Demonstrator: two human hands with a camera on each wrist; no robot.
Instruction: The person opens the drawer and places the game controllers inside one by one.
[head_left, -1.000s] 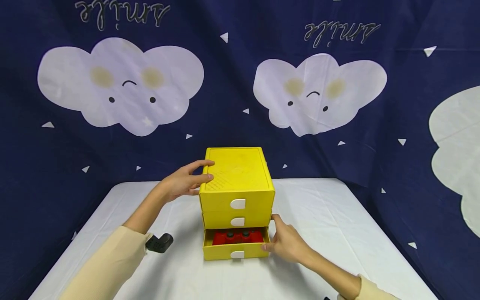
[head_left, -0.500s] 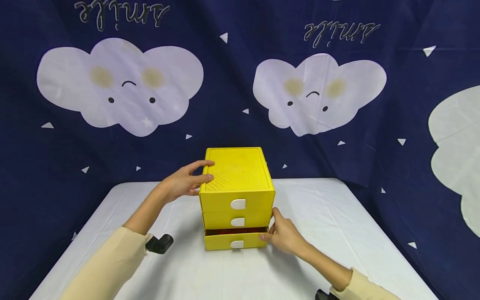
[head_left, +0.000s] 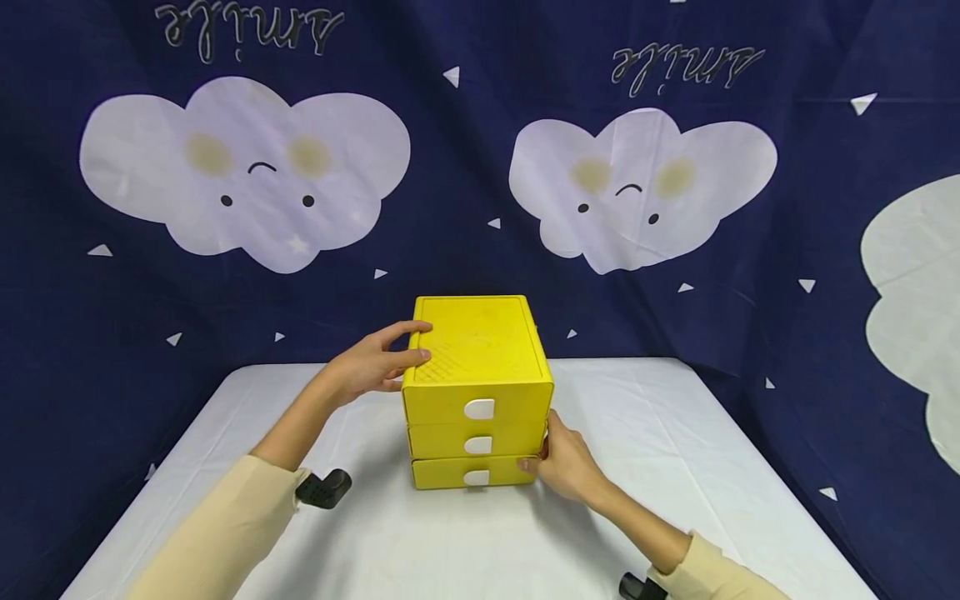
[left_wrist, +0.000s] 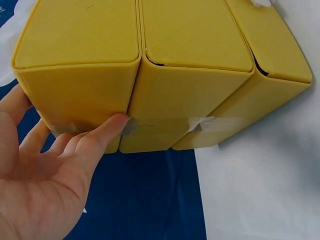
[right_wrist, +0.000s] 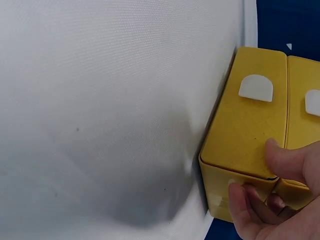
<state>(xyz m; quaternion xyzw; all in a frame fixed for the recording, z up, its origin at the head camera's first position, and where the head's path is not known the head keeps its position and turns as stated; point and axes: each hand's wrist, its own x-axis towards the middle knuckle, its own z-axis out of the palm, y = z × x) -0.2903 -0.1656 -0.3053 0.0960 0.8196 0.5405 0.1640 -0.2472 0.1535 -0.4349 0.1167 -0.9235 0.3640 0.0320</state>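
A yellow three-tier drawer cabinet point(head_left: 480, 342) stands on the white table, each drawer front bearing a white tab. Its bottom drawer point(head_left: 442, 475) sits flush under the other two. My left hand point(head_left: 367, 362) steadies the upper left edge, two fingers lying on the top and others along the side. The left wrist view shows that hand point(left_wrist: 55, 170) spread against the taped side wall. At the lower right corner, my right hand point(head_left: 570, 462) holds the bottom tier, its thumb point(right_wrist: 287, 160) on the drawer front and its curled fingers point(right_wrist: 242, 210) at the side. The drawer's inside is hidden.
A white cloth covers the table point(head_left: 315, 533) around the cabinet. Behind hangs a dark blue curtain point(head_left: 457, 167) with clouds and small white triangles. Black wrist devices sit at the left cuff point(head_left: 324, 489) and the right cuff point(head_left: 641, 587).
The bottom drawer has slid back from partly open to shut, hiding the red game controller inside it. My right hand has moved inward with the drawer. My left hand has stayed on the cabinet.
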